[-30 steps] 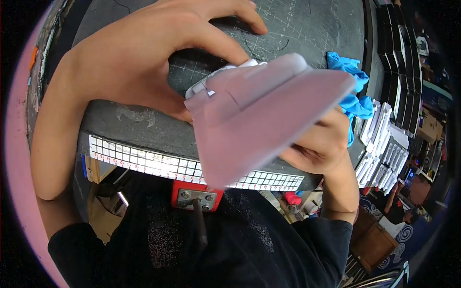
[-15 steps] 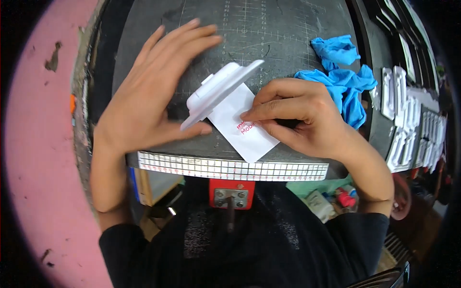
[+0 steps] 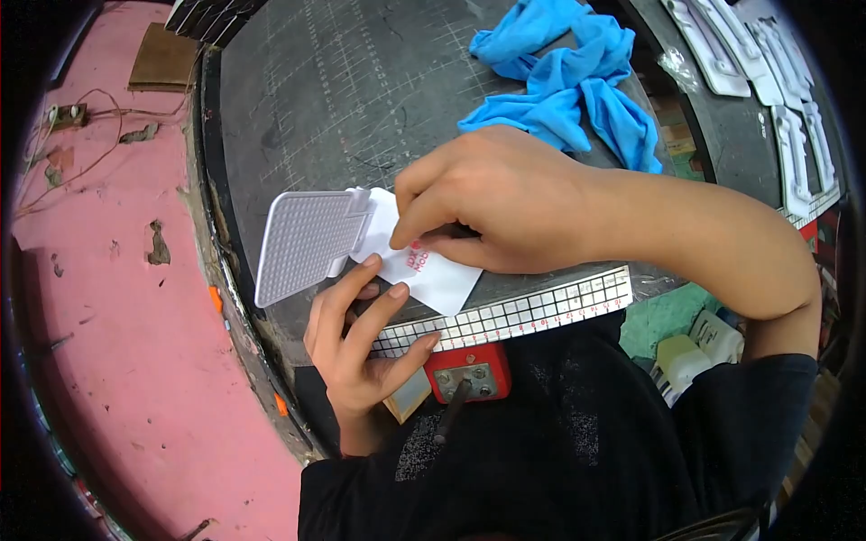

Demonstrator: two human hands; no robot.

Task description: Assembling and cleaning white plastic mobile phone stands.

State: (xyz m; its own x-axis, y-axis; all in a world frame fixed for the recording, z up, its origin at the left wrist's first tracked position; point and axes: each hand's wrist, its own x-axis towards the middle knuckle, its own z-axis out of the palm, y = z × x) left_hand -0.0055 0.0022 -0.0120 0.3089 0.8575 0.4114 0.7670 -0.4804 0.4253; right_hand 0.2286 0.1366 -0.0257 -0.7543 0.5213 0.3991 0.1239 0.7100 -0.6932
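Observation:
A white plastic folding stand [image 3: 311, 239] lies near the front edge of the dark table [image 3: 334, 108]. Its dimpled panel tilts up at the left, joined at a hinge to a flat white plate [image 3: 448, 293] bearing red print. Over that print, my right hand [image 3: 496, 198] is closed, thumb and fingertips pressed together low on the plate; whatever they pinch is hidden. My left hand [image 3: 352, 347] lies at the plate's near-left edge with fingers apart. Its index and middle fingertips are at the edge, and its thumb reaches over the ruler strip.
A white gridded ruler strip [image 3: 541, 313] runs along the table's front edge, above a red block with a metal plate [image 3: 469, 383]. Crumpled blue gloves or cloth [image 3: 568, 81] lie at the back right. Several white plastic parts [image 3: 794, 162] rest farther right. A pink wall [image 3: 162, 343] borders the left.
The view has turned. My left hand has come down from beyond the panel to the plate's near edge. The panel now shows its dimpled face; my right fingers stay at the print.

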